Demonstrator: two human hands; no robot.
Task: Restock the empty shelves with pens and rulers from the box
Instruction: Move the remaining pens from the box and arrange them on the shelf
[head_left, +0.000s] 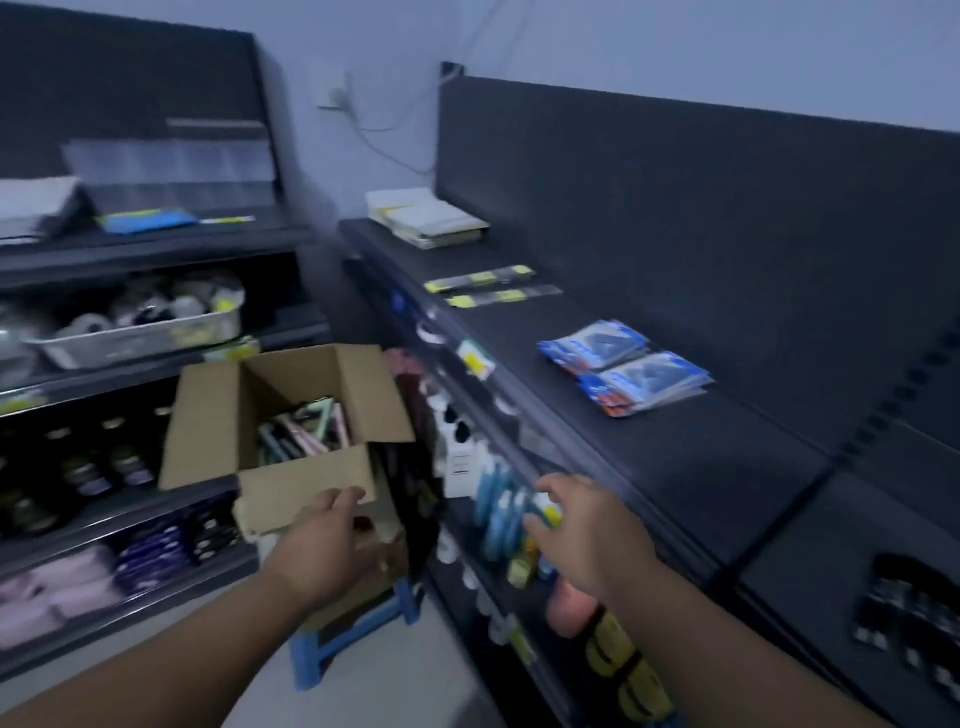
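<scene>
Left hand (319, 540): we see it open, fingers at the box's near flap.
Right hand (582, 530): open, empty, by the shelf edge.
Box (291, 415): open on a blue stool (332, 644), pens (306, 426) inside.
Top shelf (649, 441): rulers (488, 288) lying flat.

The top shelf (649, 467) on the right lies mostly bare between the ruler packs (488, 286) and the blue packets (623, 366), and nearer than those. The box (291, 415) stands open-topped, flaps spread outward. Lower shelves are crowded with goods.
</scene>
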